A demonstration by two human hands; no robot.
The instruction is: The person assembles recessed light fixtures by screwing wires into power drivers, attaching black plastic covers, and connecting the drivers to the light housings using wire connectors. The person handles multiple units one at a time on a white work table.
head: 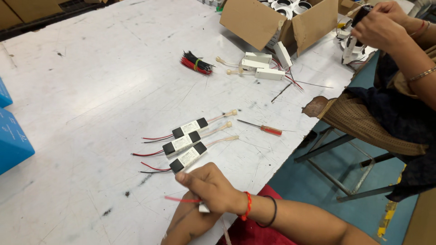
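right hand (pixel 213 188): seen at bottom centre, fingers curled shut around a small white part (pixel 204 208) w/ a thin red wire (pixel 181 199) poking out to the left. Wrist has a red thread + black band.

left hand (pixel 188 222): tucked under/behind the right one, low edge of frame. Looks pressed against the same white part, but grip can't be told, fingers mostly hidden.

held part: sits between both hands, just above the near tabletop (pixel 91 90) edge. Only a corner is visible, so its long axis can't really be read; wire runs roughly left-right.

driver boxes (pixel 186 143): three small white boxes w/ black end caps laid side by side, just beyond the right hand's knuckles, nearest one almost touching. Long axes all tilted the same way, lower-left to upper-right; red/black leads off the left ends, pale plugs off the right. Right hand is the closer one.

screwdriver (pixel 265 129): red handle, lying to the right of the boxes, tip pointing left toward them. Apart from both hands.

wire bundle (pixel 196 63): red + black, banded, further back mid-table.

more boxes (pixel 261 66): a loose pile near an open cardboard box (pixel 254 22), far side.

other person: a co-worker's hands (pixel 379 25) at top right, busy w/ something dark, well apart.
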